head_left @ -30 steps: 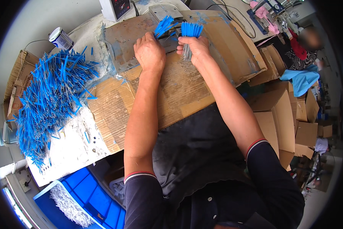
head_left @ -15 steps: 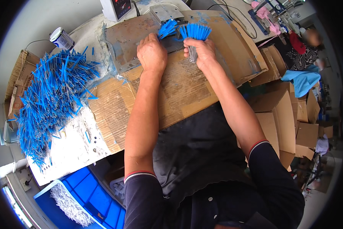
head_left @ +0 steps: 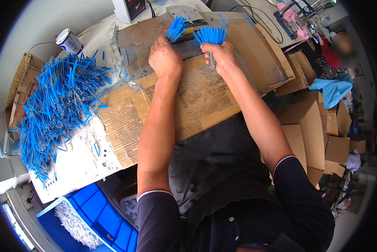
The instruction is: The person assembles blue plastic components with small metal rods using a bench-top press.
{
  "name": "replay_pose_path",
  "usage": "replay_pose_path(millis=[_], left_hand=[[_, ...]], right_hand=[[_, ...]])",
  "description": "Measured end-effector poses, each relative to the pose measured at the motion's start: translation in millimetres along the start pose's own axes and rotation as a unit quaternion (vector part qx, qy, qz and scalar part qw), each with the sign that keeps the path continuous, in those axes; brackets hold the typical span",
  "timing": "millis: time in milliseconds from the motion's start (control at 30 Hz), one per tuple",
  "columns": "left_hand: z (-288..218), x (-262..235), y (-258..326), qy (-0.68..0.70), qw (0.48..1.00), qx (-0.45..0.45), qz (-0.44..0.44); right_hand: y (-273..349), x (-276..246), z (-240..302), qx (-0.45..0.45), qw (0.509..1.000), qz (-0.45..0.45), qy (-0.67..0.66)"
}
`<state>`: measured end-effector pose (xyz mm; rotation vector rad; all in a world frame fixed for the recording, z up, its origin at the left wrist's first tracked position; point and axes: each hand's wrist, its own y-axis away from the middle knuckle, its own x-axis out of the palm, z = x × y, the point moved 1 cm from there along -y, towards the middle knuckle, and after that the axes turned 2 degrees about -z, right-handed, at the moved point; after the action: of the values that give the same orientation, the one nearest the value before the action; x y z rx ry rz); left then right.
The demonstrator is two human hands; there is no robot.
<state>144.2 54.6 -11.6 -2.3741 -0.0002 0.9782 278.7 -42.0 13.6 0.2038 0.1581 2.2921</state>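
Note:
My left hand [head_left: 165, 59] is closed on a small bunch of blue-ended wires [head_left: 177, 27], thin metal stems with slim blue tips, perhaps little brushes. Their tips fan up beside a metal block [head_left: 183, 13] at the back of the worktop. My right hand [head_left: 222, 54] grips a thicker bunch of blue-ended wires [head_left: 212, 35], blue tips up, with the bare stems sticking out below the fingers. A gap separates the two bunches. A large heap of blue-ended wires [head_left: 60, 101] lies loose to the left of my left arm.
Flattened cardboard [head_left: 201, 92] and a metal plate [head_left: 134, 40] cover the worktop. A can [head_left: 69, 41] and a white box with a display [head_left: 129, 9] stand behind. Below left is a blue bin [head_left: 92, 206] with white pieces. Cardboard boxes [head_left: 299, 126] and another person [head_left: 333, 54] are right.
The bunch in my left hand has lifted and shifted left, away from the metal block, exposing a yellowish part there. My right hand's bunch has moved slightly left.

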Motion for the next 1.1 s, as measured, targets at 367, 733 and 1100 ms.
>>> replay_pose_path(millis=[367, 733, 1100], left_hand=[[2.4, 2.4, 1.2, 0.020, 1.000, 0.001, -0.014], [3.4, 4.7, 0.3, 0.028, 0.997, 0.042, -0.053], [0.5, 3.0, 2.9, 0.041, 0.998, 0.048, -0.004]], right_hand=[[-4.8, 20.9, -7.0, -0.025, 0.998, -0.057, 0.024], [-8.5, 20.3, -11.1, -0.020, 0.996, -0.073, 0.045], [-0.8, 9.5, -6.6, -0.003, 0.998, -0.052, -0.019]])
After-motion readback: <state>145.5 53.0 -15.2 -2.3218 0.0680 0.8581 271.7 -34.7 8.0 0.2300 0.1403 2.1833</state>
